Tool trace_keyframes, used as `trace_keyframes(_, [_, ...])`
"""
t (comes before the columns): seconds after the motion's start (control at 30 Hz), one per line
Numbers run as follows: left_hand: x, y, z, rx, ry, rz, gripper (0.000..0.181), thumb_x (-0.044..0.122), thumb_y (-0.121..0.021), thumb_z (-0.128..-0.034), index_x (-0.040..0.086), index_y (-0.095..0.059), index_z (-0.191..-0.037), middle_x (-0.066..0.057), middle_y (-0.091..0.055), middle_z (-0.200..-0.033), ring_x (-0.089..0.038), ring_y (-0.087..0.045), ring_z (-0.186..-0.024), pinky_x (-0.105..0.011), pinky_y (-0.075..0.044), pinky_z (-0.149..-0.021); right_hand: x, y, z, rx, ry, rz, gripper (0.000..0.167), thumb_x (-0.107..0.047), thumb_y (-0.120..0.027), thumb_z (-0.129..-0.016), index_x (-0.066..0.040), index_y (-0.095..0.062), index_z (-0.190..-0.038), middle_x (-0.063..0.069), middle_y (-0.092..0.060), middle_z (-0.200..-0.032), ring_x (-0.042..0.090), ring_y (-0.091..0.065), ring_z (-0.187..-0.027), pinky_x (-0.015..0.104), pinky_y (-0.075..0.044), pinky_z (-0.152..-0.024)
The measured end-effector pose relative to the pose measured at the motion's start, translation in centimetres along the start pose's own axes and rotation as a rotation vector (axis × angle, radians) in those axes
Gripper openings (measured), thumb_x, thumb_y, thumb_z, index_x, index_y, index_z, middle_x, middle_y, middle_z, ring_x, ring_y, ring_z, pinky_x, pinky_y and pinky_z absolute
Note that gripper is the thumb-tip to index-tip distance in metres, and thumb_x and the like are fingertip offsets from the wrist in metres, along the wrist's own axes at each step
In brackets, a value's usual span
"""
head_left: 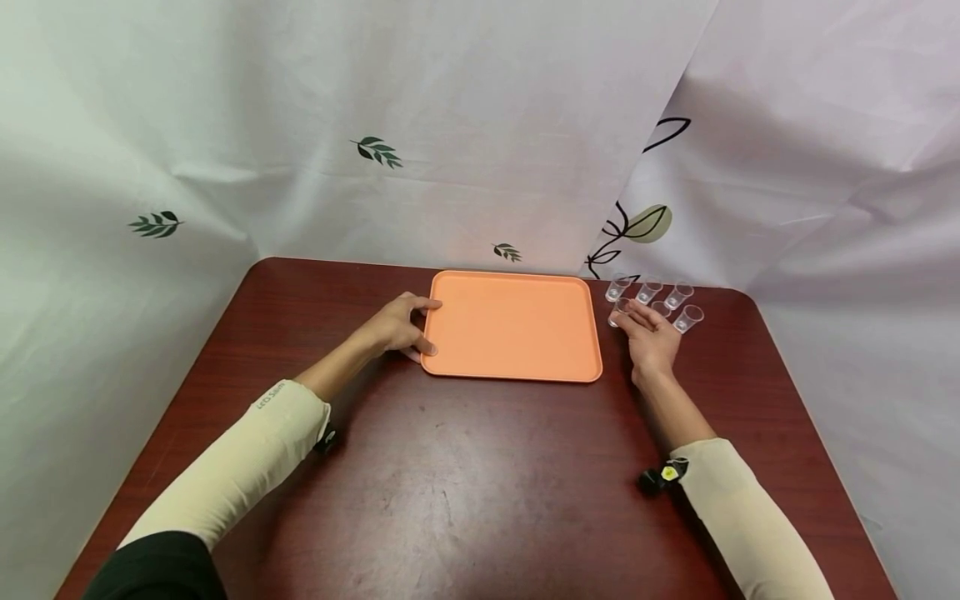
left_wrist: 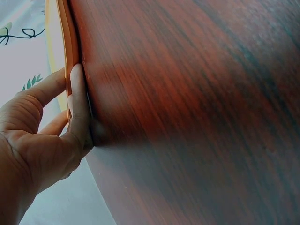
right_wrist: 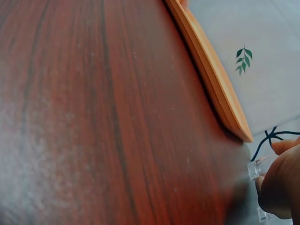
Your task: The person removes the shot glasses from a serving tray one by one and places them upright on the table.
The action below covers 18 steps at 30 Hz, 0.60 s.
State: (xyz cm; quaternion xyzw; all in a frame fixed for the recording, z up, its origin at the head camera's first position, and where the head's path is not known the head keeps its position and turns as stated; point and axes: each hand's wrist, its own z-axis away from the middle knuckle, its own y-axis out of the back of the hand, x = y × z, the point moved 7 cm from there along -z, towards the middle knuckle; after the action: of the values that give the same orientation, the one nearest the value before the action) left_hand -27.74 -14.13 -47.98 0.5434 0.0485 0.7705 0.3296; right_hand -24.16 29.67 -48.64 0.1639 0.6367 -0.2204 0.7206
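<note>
An orange rectangular tray (head_left: 517,329) lies flat near the far edge of the table. My left hand (head_left: 401,325) grips its left rim, and the left wrist view shows the fingers (left_wrist: 78,101) around the tray's edge (left_wrist: 69,37). To the right of the tray stand several small clear plastic cups (head_left: 679,294). Among them my right hand (head_left: 651,337) holds the near-left cup (head_left: 617,317) between thumb and fingers. In the right wrist view that cup (right_wrist: 253,170) shows only in part beside the right hand (right_wrist: 281,183); the palm hides much of it.
The dark red wooden table (head_left: 450,483) extends toward me. Pale cloth (head_left: 480,125) printed with leaves hangs behind the table and along its sides. The cups stand close to the table's far right corner.
</note>
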Motion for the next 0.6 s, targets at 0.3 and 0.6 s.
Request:
trace_keyframes(0.3, [0.01, -0.05, 0.01, -0.002, -0.006, 0.017, 0.099, -0.016, -0.091, -0.0843, 0.01, -0.051, -0.171, -0.021, -0.037, -0.161, -0.025, -0.072, -0.08, -0.039, -0.075, -0.066, 0.31, 0.39, -0.31, 0.033, -0.016, 0.006, 0.052, 0.002, -0.09, -0.092, -0.001, -0.077, -0.143, -0.022, -0.079, -0.093, -0.003, -0.073, -0.1, 0.008, -0.063, -0.088])
trace_keyframes(0.6, [0.2, -0.11, 0.19, -0.001, -0.003, 0.023, 0.098, -0.015, -0.091, -0.085, 0.01, -0.05, -0.171, -0.021, -0.036, -0.162, -0.025, -0.072, -0.079, -0.039, -0.075, -0.067, 0.42, 0.98, -0.04, 0.043, -0.032, 0.081, 0.052, -0.006, -0.094, -0.09, -0.007, -0.081, -0.14, -0.015, -0.085, -0.103, -0.005, -0.075, -0.1, 0.007, -0.062, -0.09])
